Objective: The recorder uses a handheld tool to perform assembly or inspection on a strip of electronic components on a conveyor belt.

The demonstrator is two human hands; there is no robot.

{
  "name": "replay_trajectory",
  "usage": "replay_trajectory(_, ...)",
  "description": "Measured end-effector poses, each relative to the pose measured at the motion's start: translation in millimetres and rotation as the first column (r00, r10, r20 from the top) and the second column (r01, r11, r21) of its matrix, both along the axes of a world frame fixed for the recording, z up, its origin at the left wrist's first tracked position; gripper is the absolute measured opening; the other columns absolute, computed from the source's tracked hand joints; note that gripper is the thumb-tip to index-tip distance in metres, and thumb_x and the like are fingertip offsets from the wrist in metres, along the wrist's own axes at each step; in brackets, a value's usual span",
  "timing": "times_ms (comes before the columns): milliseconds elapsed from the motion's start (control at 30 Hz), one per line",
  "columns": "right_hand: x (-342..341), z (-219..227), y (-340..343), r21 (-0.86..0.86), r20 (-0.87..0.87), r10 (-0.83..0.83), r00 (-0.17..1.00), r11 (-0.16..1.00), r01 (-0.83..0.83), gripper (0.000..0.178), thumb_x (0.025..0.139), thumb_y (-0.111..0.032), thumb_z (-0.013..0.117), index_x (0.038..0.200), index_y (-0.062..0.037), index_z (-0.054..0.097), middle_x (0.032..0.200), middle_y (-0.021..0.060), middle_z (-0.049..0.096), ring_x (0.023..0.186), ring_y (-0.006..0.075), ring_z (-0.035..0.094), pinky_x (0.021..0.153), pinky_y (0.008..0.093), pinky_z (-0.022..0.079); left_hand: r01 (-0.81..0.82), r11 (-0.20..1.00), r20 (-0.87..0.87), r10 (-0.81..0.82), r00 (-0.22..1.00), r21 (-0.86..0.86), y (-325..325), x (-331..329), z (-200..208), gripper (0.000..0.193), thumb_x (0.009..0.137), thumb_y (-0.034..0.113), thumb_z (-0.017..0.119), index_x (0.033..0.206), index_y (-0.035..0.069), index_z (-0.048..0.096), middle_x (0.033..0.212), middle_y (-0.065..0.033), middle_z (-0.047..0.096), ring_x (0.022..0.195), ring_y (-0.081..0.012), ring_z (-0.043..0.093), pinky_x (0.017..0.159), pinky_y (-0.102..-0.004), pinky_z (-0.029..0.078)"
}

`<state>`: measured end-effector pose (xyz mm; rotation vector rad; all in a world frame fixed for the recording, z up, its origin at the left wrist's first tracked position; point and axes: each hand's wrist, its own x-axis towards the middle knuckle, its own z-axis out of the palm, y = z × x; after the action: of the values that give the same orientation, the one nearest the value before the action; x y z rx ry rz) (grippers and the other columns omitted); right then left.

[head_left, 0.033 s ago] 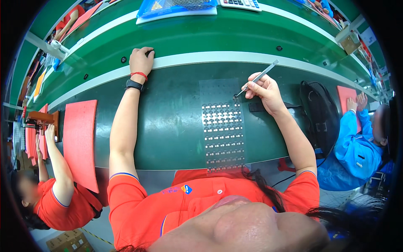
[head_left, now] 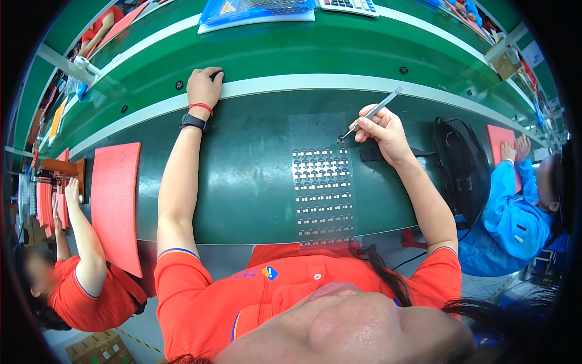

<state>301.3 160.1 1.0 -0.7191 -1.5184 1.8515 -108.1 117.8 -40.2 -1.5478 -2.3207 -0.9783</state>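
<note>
My right hand (head_left: pixel 383 130) grips a pair of metal tweezers (head_left: pixel 379 108) like a pen. Their tips point down at a small dark piece (head_left: pixel 341 140) near the upper right of a clear plastic sheet (head_left: pixel 316 126). Rows of small black-and-silver parts (head_left: pixel 321 176) cover the sheet below that spot; its upper end bears none that I can see. At the white ledge to the left rests my left hand (head_left: pixel 205 90), fingers curled over a small black object (head_left: pixel 216 75) that is mostly hidden. Whether the tweezers' tips pinch the dark piece is too small to tell.
The sheet lies on a green worktable (head_left: pixel 242 182). A black mesh bag (head_left: pixel 464 164) with a strap sits to the right, a red foam mat (head_left: pixel 115 206) to the left. Beyond the ledge are a blue bag (head_left: pixel 254 9) and a calculator (head_left: pixel 348 6). People work on both sides.
</note>
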Motion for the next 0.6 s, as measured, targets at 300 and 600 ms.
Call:
replay_trajectory(300,-32,18,-9,-0.029,0.087,-0.003,0.996,1.0,0.005,0.02,0.088,-0.011,0.063,0.104,-0.002,0.055,0.087,0.011,0.066,0.067,0.012,0.063,0.061,0.0222,0.049,0.572,0.819,-0.127,-0.564,0.816,0.036,-84,98,30,0.02,0.08,0.014,0.066,0.1,0.011,0.071,0.092,-0.0065,0.063,0.083,-0.0219,0.059,0.073,-0.0338,0.043)
replay_trajectory(600,-92,24,-12,0.005,0.074,0.077,0.994,0.997,-0.078,0.024,0.088,-0.013,0.064,0.105,0.0007,0.055,0.089,0.0114,0.066,0.072,0.0138,0.064,0.064,0.0226,0.05,0.575,0.817,-0.018,-0.576,0.817,-0.047,-113,120,34,0.039,0.073,0.02,0.074,0.11,0.012,0.065,0.097,-0.0045,0.06,0.09,-0.021,0.055,0.08,-0.0333,0.038)
